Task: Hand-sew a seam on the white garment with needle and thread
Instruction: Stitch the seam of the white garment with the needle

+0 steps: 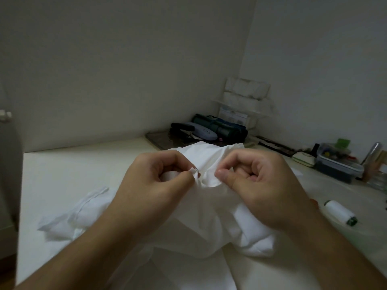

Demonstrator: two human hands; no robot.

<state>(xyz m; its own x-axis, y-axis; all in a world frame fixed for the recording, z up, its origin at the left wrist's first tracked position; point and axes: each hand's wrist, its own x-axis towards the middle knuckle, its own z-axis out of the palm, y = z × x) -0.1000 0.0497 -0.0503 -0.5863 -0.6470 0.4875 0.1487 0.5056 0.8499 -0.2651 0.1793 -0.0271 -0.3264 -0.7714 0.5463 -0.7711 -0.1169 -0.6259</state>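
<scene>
The white garment (209,222) lies bunched on the pale table (69,174), lifted in the middle by both hands. My left hand (155,185) pinches a small fold of its edge between thumb and forefinger, where a few thread stitches show. My right hand (257,185) pinches the cloth a little to the right, thumb against forefinger. The needle is too small to make out. A white thread spool (340,212) with a dark green end lies on the table right of my right wrist.
At the back stand a dark stapler (182,127), a grey case (204,132), a rolled green pouch (222,128) and a white tiered rack (245,99). A lidded plastic box (335,162) of small items sits at the right, beside a white-green case (303,159).
</scene>
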